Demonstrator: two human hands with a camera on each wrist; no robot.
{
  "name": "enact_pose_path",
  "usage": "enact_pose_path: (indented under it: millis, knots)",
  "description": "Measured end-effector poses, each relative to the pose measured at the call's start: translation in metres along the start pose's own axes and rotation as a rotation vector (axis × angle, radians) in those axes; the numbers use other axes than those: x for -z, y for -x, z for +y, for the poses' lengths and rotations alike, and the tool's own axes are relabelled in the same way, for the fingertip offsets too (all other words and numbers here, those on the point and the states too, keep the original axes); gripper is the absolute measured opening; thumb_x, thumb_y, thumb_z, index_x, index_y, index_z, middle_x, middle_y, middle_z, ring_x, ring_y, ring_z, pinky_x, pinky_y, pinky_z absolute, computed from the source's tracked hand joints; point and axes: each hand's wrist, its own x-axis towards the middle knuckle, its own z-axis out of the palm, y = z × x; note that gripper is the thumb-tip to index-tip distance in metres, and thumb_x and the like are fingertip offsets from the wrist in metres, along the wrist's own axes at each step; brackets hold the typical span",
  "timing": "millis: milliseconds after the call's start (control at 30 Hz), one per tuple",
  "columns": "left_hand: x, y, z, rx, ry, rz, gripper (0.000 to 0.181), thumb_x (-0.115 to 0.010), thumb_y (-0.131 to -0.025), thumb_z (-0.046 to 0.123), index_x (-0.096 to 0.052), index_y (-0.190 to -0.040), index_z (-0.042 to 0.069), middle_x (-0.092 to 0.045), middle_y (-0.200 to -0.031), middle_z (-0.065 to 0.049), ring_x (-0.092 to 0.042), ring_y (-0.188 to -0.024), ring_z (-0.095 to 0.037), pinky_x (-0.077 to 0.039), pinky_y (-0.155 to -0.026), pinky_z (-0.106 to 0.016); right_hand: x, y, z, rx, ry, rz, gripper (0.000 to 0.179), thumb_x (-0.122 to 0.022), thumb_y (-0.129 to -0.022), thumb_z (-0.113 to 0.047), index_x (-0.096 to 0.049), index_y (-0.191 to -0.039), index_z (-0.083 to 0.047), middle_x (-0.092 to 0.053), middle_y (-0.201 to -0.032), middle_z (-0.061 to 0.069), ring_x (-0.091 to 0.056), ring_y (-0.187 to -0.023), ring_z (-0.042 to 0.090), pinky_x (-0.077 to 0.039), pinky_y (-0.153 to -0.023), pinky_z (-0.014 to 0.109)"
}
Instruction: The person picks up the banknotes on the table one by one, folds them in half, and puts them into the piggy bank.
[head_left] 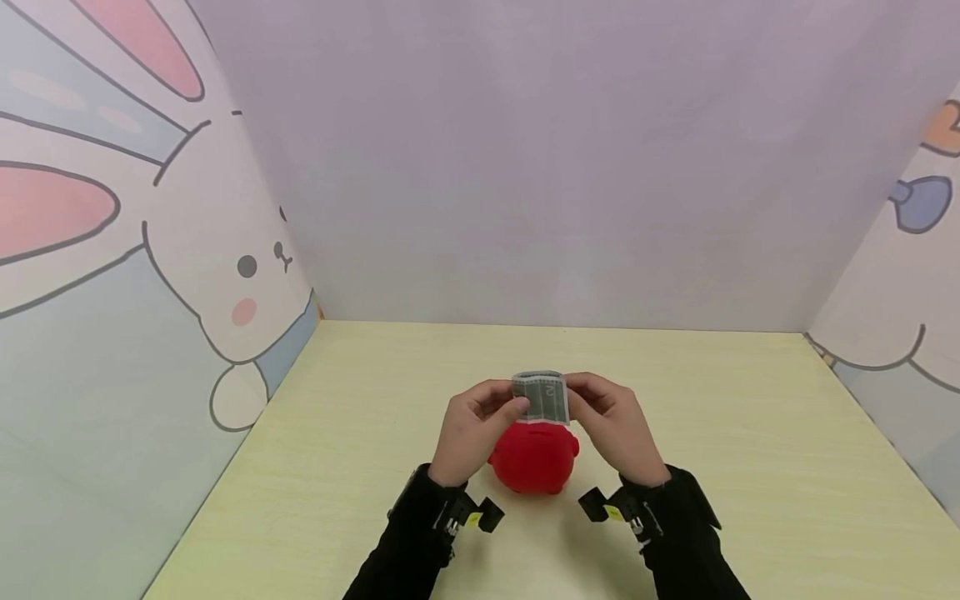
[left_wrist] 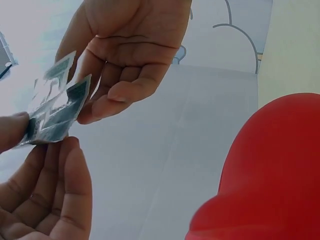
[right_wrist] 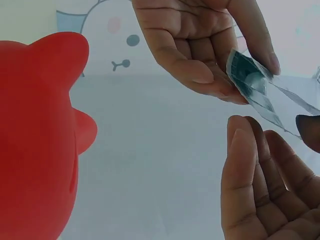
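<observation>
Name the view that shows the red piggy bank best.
The head view: the red piggy bank appears almost whole. The left wrist view crops it at right and bottom; the right wrist view, at left and bottom.

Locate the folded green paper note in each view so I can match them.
Head: the folded green paper note is below and slightly right of centre.
Left wrist: at the left, around mid-height.
Right wrist: at the right, above mid-height.
Shared landmark: the round red piggy bank, lower centre, lower right and left respectively.
</observation>
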Motion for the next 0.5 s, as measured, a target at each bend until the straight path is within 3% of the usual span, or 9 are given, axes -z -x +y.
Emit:
enact_pose_path:
  millis: [133, 300, 500]
  knots:
    - [0.0001, -0.0007, -0.0001, 0.007, -0.011, 0.008, 0.027, -0.069, -0.091, 0.014, -0.068, -0.116, 0.005, -0.069, -0.111, -0.015, -0.064, -0.093, -0.019, -0.055, -0.082, -0.020, 0.0056, 0.0006, -0.0011, 0.045, -0.022, 0.017, 0.024, -0.052, -0.101, -0.014, -0.065, -0.116, 0.000, -0.070, -0.102, 0.012, -0.069, -0.078, 0.012, -0.058, -0.076, 0.023]
    - [0.0003, -0.0009, -0.0008, 0.013, -0.013, 0.006, 0.027, -0.069, -0.091, 0.015, -0.068, -0.117, 0.005, -0.069, -0.112, -0.015, -0.064, -0.093, -0.020, -0.055, -0.082, -0.021, 0.0076, 0.0020, -0.0031, 0.072, -0.039, 0.018, 0.024, -0.054, -0.100, -0.012, -0.065, -0.117, 0.001, -0.070, -0.099, -0.004, -0.069, -0.078, 0.011, -0.058, -0.076, 0.023]
    - [0.0003, 0.0002, 0.0000, 0.003, -0.010, 0.003, 0.027, -0.069, -0.091, 0.013, -0.069, -0.117, 0.004, -0.071, -0.110, -0.016, -0.064, -0.090, -0.017, -0.055, -0.080, -0.020, 0.0045, 0.0028, -0.0052, 0.053, -0.023, -0.013, 0.025, -0.066, -0.093, -0.009, -0.066, -0.116, -0.002, -0.069, -0.102, 0.014, -0.067, -0.079, 0.012, -0.059, -0.074, 0.022]
